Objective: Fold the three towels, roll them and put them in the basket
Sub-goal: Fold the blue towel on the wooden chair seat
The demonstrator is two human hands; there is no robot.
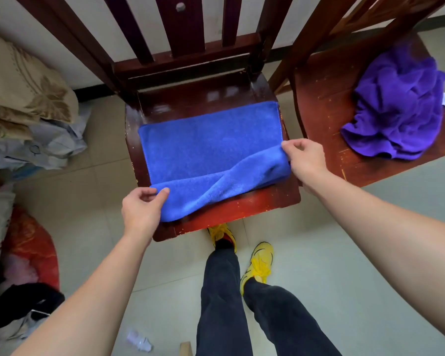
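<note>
Two bare forearms reach in from the near edge. The left hand point(141, 209) pinches the near-left corner of the blue towel point(211, 147), which lies on the chair seat point(242, 206) with its long axis running left to right. The right hand point(306, 158) pinches the near-right corner, slightly farther back. The towel's body lies beyond both grips, so the fold probably goes towards the chair back. A crumpled purple towel point(396, 106) lies on the second chair point(324, 98); no basket shows.

The left chair seat point(242, 209) bears a blue towel point(208, 147), the right chair seat point(326, 98) a purple towel point(396, 106).
</note>
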